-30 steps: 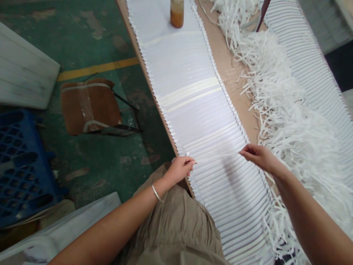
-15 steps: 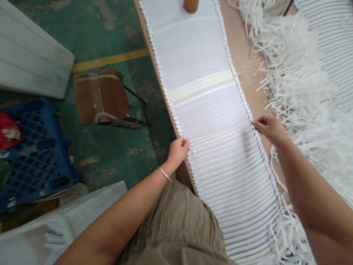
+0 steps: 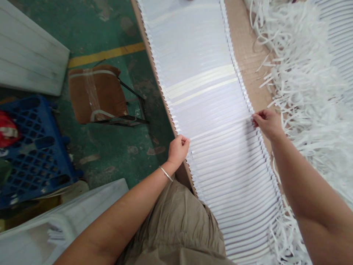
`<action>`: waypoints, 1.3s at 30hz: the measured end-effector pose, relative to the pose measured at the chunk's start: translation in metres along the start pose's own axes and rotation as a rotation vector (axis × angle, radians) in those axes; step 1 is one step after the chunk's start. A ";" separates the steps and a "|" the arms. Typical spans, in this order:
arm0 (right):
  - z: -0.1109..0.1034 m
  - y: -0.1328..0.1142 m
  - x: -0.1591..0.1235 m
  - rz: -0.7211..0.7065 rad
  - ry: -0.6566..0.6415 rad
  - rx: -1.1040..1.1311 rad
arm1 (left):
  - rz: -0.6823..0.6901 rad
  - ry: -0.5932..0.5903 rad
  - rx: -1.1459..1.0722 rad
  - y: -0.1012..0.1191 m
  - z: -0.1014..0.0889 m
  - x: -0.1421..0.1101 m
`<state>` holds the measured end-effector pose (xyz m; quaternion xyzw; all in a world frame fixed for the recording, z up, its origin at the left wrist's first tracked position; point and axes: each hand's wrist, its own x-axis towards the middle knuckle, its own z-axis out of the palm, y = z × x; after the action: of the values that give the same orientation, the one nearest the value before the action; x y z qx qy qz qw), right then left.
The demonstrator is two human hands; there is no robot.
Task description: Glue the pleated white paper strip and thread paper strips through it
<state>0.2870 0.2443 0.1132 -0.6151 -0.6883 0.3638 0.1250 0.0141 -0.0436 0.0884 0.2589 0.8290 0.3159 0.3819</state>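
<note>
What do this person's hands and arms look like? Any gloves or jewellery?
The left hand and right hand wear no gloves. A thin, silvery, rounded bangle circles the left wrist; nothing is seen around the right one. The forearms are bare, with no sleeves in view.

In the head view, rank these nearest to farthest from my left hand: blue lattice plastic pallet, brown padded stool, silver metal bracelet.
1. Silver metal bracelet, on the wrist below your left hand.
2. Brown padded stool, out to the left.
3. Blue lattice plastic pallet, farther left.
</note>
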 end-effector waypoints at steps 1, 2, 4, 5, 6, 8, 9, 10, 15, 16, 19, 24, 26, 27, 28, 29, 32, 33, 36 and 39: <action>0.001 0.001 0.000 0.000 0.001 -0.010 | 0.009 0.003 0.001 0.000 0.000 0.000; 0.002 0.001 0.001 0.004 0.005 -0.025 | 0.019 0.007 0.003 0.000 0.000 0.000; 0.004 0.001 0.001 0.014 0.017 -0.052 | 0.035 0.014 0.011 0.001 -0.001 0.000; 0.005 0.000 0.001 0.021 0.023 -0.058 | 0.039 0.017 0.016 0.001 -0.001 0.001; 0.007 0.000 0.002 0.027 0.026 -0.057 | 0.044 0.018 0.021 0.001 -0.001 0.001; 0.010 0.000 0.003 0.035 0.026 -0.040 | 0.053 0.019 0.027 0.001 0.000 0.002; 0.012 0.001 0.004 0.035 0.023 -0.035 | 0.054 0.019 0.027 0.001 0.000 0.002; 0.013 0.002 0.006 0.035 0.021 -0.037 | 0.054 0.019 0.026 0.001 0.000 0.002; 0.018 0.008 0.014 0.003 0.037 -0.171 | 0.049 0.029 0.040 0.002 0.001 0.002; 0.018 0.009 0.015 -0.004 0.046 -0.206 | 0.049 0.033 0.046 0.003 0.001 0.002; 0.019 0.011 0.018 -0.021 0.050 -0.262 | 0.040 0.041 0.072 0.005 0.001 0.002; 0.020 0.011 0.019 -0.016 0.037 -0.280 | 0.027 0.046 0.106 0.008 0.000 0.002; 0.021 0.007 0.017 -0.021 0.061 -0.314 | 0.035 0.047 0.118 0.008 0.001 0.002; 0.022 0.005 0.016 -0.023 0.066 -0.325 | 0.041 0.047 0.124 0.008 0.001 0.002; 0.023 0.003 0.015 -0.024 0.067 -0.327 | 0.049 0.046 0.133 0.008 0.002 0.003; 0.023 0.001 0.013 -0.024 0.067 -0.322 | 0.057 0.043 0.144 0.008 0.002 0.004; 0.020 0.005 0.012 -0.042 0.135 -0.321 | 0.068 0.046 0.171 0.005 -0.001 0.005; 0.016 0.010 0.012 -0.039 0.199 -0.337 | 0.070 0.059 0.169 0.003 -0.004 0.005; -0.003 0.036 0.015 0.066 0.440 -0.405 | 0.073 0.092 0.119 -0.007 -0.016 0.002; -0.025 0.066 0.015 0.192 0.544 -0.458 | 0.060 0.068 0.060 -0.016 -0.028 -0.007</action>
<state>0.3491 0.2659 0.0833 -0.7632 -0.6325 0.0335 0.1278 -0.0070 -0.0675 0.0941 0.2841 0.8426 0.3109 0.3357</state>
